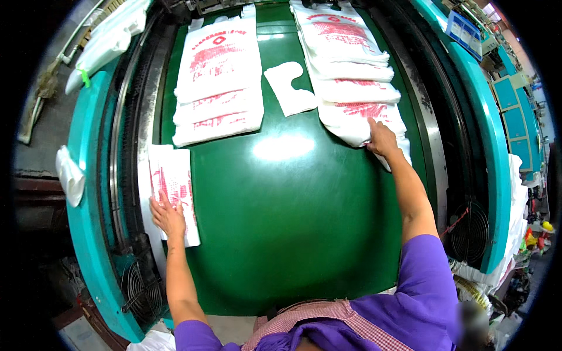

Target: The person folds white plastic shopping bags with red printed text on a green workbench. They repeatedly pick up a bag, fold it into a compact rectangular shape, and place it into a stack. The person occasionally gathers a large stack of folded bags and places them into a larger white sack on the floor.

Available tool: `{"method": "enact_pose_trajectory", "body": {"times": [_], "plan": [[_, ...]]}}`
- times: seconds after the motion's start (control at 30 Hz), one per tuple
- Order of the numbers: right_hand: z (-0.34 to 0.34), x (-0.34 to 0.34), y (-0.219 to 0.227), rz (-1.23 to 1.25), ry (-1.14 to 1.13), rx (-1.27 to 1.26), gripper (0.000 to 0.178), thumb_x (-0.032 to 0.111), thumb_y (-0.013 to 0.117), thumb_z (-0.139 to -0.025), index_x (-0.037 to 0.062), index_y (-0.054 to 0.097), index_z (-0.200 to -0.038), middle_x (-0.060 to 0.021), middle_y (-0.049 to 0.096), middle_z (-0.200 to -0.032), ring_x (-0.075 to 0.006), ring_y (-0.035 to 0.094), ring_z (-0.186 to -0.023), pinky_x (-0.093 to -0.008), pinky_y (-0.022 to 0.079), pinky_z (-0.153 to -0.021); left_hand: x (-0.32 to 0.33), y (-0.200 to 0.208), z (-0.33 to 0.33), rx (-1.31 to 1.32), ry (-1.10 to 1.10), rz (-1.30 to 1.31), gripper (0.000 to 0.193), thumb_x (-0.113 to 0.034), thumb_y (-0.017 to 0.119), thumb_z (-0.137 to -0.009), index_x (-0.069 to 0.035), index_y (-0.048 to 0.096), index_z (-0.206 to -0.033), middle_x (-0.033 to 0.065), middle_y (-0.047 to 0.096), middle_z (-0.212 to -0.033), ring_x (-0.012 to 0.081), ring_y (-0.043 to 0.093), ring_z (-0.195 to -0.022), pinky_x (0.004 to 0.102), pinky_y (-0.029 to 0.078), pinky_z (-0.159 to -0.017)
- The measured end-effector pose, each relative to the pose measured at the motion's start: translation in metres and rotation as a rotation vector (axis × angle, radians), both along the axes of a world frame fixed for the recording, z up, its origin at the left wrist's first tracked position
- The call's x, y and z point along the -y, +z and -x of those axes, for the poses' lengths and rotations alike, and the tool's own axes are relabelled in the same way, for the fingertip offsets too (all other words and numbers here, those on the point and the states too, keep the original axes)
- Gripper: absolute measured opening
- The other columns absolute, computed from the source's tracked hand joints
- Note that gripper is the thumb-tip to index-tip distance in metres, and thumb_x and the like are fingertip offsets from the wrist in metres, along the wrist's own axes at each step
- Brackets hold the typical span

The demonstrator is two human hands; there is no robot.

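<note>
My left hand [168, 217] lies flat with its fingers stretched over a folded bundle of white plastic bags [181, 167], printed in red, at the left edge of the green belt. Farther right, my right hand [383, 140] grips the near end of a row of overlapping white plastic bags [351, 88], its index finger on top and its thumb at the edge. A second overlapping row of plastic bags [219, 76] with red print lies on the far left. Between the two rows is a small white cut-out piece of plastic [290, 90].
Under everything runs a green conveyor belt [281, 228], flanked by metal rails and teal machine sides [489, 158]. Round wire fan guards [470, 234] sit low on both sides. White plastic pieces [70, 175] hang over the left side. Teal cabinets [515, 117] stand at the right.
</note>
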State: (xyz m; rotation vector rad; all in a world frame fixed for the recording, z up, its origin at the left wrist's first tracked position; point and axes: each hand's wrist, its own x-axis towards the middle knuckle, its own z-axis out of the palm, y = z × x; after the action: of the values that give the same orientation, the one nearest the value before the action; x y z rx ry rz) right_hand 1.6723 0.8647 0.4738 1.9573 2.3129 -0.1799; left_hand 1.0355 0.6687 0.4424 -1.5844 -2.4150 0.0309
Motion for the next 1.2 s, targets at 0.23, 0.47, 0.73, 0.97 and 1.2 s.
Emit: {"method": "enact_pose_trajectory", "body": {"times": [0.23, 0.47, 0.73, 0.97, 1.2], "plan": [[0.06, 0.009, 0.02, 0.14, 0.297, -0.138, 0.041, 0.016, 0.067, -0.067, 0.0062, 0.052, -0.105, -0.0195, 0.063, -0.08, -0.038, 0.063, -0.077, -0.047, 0.05, -0.068, -0.009, 0.032, -0.138, 0.623, -0.519, -0.036, 0.059, -0.01, 0.061, -0.08, -0.004, 0.041, -0.135, 0.0206, 0.038, -0.14, 0.0376, 0.031, -0.134, 0.0445, 0.028, -0.11], [0.108, -0.048, 0.067, 0.358, 0.002, -0.586, 0.057, 0.031, 0.079, -0.071, 0.0007, 0.06, -0.115, -0.0146, 0.065, -0.083, -0.0241, 0.063, -0.077, -0.0364, 0.05, -0.072, -0.034, 0.014, -0.337, 2.653, 0.003, 0.121, 0.091, -0.033, 0.068, -0.084, -0.008, 0.009, -0.148, 0.0128, 0.038, -0.141, 0.0267, 0.039, -0.129, 0.0445, 0.03, -0.107], [0.065, -0.188, 0.022, -0.042, 0.024, 0.143, 0.083, 0.021, 0.075, -0.067, 0.0128, 0.036, -0.14, -0.0256, 0.051, -0.126, -0.0409, 0.055, -0.112, -0.0466, 0.048, -0.089, -0.081, 0.005, -0.404, 2.396, 0.572, -0.127, 0.066, 0.0, 0.07, -0.079, -0.002, 0.035, -0.136, 0.0108, 0.046, -0.131, 0.0227, 0.045, -0.12, 0.0368, 0.038, -0.103], [0.063, -0.164, 0.014, -0.041, 0.173, 0.098, 0.022, 0.005, 0.063, -0.07, 0.0024, 0.06, -0.092, -0.0203, 0.066, -0.089, -0.0359, 0.065, -0.087, -0.044, 0.052, -0.073, -0.019, -0.007, -0.346, 2.406, 0.708, 0.134, 0.057, 0.003, 0.063, -0.084, -0.002, 0.038, -0.135, 0.0125, 0.046, -0.132, 0.0274, 0.047, -0.12, 0.0423, 0.046, -0.098], [0.075, 0.023, 0.02, 0.543, 0.311, 0.019, 0.042, 0.021, 0.079, -0.057, 0.004, 0.062, -0.091, -0.0189, 0.063, -0.088, -0.0356, 0.061, -0.083, -0.0422, 0.049, -0.074, 0.218, -0.061, -0.204, 1.871, -0.152, 0.486, 0.058, -0.021, 0.068, -0.085, -0.006, 0.044, -0.135, 0.0087, 0.043, -0.138, 0.0244, 0.041, -0.126, 0.0386, 0.035, -0.106]]}}
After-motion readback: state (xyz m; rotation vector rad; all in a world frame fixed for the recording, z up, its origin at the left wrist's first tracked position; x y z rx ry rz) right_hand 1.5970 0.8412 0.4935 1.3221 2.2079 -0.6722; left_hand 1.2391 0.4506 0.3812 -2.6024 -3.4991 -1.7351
